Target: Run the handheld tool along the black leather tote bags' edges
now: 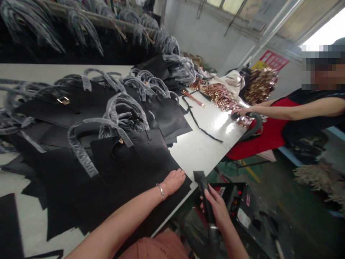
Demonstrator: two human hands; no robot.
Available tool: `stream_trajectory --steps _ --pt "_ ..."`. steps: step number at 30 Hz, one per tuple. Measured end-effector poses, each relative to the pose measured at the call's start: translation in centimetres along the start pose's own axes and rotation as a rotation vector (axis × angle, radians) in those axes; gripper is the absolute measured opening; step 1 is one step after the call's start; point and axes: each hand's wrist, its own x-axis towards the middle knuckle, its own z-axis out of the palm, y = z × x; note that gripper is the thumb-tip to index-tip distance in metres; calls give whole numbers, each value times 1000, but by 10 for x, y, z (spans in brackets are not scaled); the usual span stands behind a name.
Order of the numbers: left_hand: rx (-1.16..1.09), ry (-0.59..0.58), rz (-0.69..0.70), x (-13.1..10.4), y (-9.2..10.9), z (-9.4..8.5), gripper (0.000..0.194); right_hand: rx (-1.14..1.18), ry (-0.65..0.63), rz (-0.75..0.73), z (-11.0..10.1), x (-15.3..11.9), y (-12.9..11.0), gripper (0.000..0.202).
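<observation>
Right hand [217, 207]: closed around a black nozzle [201, 180], flat tip up, just beside the table edge. Left hand [174, 182]: palm down, fingers loosely bent, gripping nothing visible, resting on a black bag piece [140, 158] at the table's near edge. Bag handle [83, 158]: plastic-wrapped, arched over that piece. Box with red lights [238, 208]: below the table. Table [188, 158]: white. Thin black strip [202, 129]: beyond the bag piece. Co-worker's hand [242, 112]: at the far side, by brown straps [219, 96].

Risks, as judged: a sideways pull could slide the loose stack; if the nozzle blows hot air, straying close could scorch the left hand or wrinkle the wrapping.
</observation>
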Motion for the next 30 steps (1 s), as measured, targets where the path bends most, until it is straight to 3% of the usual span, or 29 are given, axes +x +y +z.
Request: stream_trajectory --steps 3,7,14,21,26,30 --pt "-2 6 56 15 4 3 12 -27 34 -30 -9 -5 4 94" --pt "-3 -10 231 31 8 10 16 -68 63 46 -25 -14 21 97" --pt "23 -28 389 41 16 16 22 4 93 110 -25 -16 47 98" --pt "-60 -46 275 45 20 13 20 -8 111 104 -29 -15 42 99" --pt "-163 -29 -14 45 -5 14 23 -12 119 102 -30 -16 38 99" --pt "-268 -26 -15 38 -18 14 14 24 118 128 -31 -14 48 100"
